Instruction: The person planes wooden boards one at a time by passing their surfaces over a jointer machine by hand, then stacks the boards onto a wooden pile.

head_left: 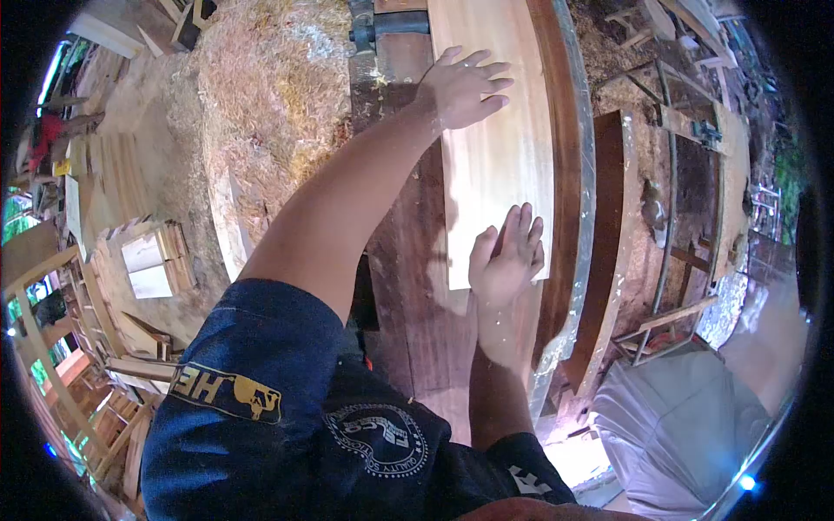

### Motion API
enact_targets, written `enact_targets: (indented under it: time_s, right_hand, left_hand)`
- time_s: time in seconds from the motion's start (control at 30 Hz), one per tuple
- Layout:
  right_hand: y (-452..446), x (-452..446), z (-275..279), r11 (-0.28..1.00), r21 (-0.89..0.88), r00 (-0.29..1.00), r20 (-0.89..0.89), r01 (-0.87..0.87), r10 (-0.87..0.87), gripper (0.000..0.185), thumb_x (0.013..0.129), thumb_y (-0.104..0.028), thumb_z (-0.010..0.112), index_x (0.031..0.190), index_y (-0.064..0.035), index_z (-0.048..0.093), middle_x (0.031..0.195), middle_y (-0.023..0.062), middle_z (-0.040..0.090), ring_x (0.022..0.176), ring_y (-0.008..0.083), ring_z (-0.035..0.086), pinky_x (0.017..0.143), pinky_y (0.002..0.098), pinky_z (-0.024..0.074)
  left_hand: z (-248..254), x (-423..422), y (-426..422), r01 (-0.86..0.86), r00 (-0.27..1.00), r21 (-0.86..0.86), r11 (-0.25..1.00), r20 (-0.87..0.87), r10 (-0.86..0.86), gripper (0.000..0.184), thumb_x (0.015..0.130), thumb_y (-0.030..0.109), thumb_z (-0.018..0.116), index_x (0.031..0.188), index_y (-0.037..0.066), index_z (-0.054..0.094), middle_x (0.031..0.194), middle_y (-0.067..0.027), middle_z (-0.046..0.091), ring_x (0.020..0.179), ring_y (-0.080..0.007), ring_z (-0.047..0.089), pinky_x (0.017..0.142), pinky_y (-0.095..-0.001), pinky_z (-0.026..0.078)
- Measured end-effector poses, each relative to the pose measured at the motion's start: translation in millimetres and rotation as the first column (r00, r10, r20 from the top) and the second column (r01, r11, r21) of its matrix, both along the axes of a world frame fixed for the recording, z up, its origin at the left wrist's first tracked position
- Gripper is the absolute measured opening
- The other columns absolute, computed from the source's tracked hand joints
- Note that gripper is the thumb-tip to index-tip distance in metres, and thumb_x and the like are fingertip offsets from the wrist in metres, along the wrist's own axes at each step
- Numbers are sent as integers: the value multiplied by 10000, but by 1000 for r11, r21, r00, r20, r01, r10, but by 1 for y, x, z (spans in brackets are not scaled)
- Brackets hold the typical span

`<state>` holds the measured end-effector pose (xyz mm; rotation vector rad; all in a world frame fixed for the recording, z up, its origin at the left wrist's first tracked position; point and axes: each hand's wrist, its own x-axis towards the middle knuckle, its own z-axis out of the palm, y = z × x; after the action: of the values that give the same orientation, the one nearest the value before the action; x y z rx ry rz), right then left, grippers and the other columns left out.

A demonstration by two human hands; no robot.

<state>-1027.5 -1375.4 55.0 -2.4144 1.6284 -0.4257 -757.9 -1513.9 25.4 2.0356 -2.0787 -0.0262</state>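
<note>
A pale, wide wooden board (497, 169) lies lengthwise on a long brown work surface (417, 260). My left hand (467, 89) rests on the far part of the board, fingers spread and flat. At the board's near end is my right hand (507, 256), its fingers stretched out and its thumb apart. Neither hand is wrapped round anything. Along the board's right side runs a long dark brown strip (569, 165) with a worn grey edge. The right palm's contact with the board's end is hard to make out.
A heap of wood shavings (274, 78) lies left of the work surface. Beyond it are stacked planks (113, 178) and short boards (161, 260). A dark metal fitting (363, 35) sits at the far left edge. On the right stand a frame (665, 191) and a grey cover (678, 425).
</note>
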Motion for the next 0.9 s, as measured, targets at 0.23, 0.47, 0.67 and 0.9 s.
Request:
enact_targets:
  time_s: [0.23,0.47,0.67,0.9]
  right_hand:
    - [-31,32,0,1000,-2,999,33,-14,14,553,958,-281,569,1430,7,593,1526,229,536,1463,464,422,1170,571,289]
    - [-64,63,-7,1000,-27,998,66,-6,8,559,958,-297,565,1428,3,598,1530,220,535,1468,451,418,1175,578,278]
    - [-91,90,-11,998,-58,999,38,4,-2,548,949,-308,577,1410,-17,623,1531,181,546,1453,429,448,1168,554,299]
    - [-124,123,-13,998,-66,1000,31,8,-6,555,950,-329,561,1412,-27,624,1527,176,550,1448,417,457,1172,558,296]
  left_hand:
    - [-16,33,-34,-2,999,-75,997,47,6,480,1042,540,450,1460,353,591,1622,116,441,1532,-193,342,1267,-534,173]
    - [25,65,-59,83,992,65,994,-101,-76,497,1044,427,463,1459,184,589,1621,-39,444,1525,-284,346,1240,-581,217]
    - [18,91,-89,66,997,-1,998,-29,-66,448,1020,416,501,1391,206,641,1549,11,513,1486,-248,395,1201,-571,283]
    - [16,126,-121,105,994,-72,992,-16,-106,405,989,381,540,1318,190,676,1481,11,556,1430,-249,442,1139,-558,349]
